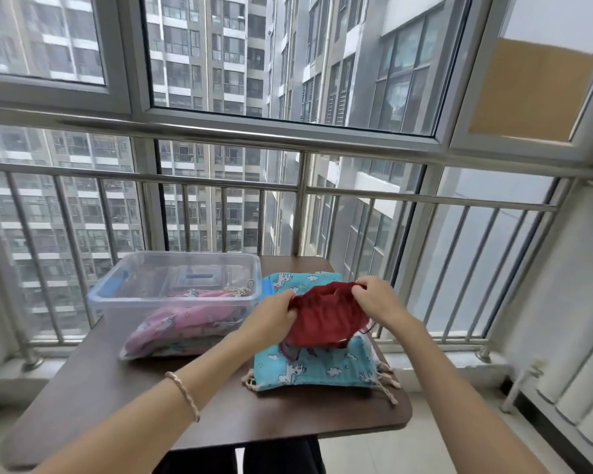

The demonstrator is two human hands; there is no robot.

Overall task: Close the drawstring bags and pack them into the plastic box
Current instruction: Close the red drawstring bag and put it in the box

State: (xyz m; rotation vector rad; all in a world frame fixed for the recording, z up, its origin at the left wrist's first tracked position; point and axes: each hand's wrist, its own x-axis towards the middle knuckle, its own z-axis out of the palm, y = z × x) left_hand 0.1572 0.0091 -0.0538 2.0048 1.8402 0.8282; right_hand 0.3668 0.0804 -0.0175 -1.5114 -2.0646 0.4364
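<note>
Red drawstring bag point(326, 319) | crumpled, mouth gathered | both hands pinch its top: left point(274, 314), right point(379, 299)

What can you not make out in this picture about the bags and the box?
Head view: whether the left hand and right hand pinch cords or cloth of the red bag; their fingers hide it.
Head view: the middle of the blue bag, covered by the red bag.
Head view: how many bags lie in the plastic box under the pink bag; its cloudy wall blurs them.
</note>
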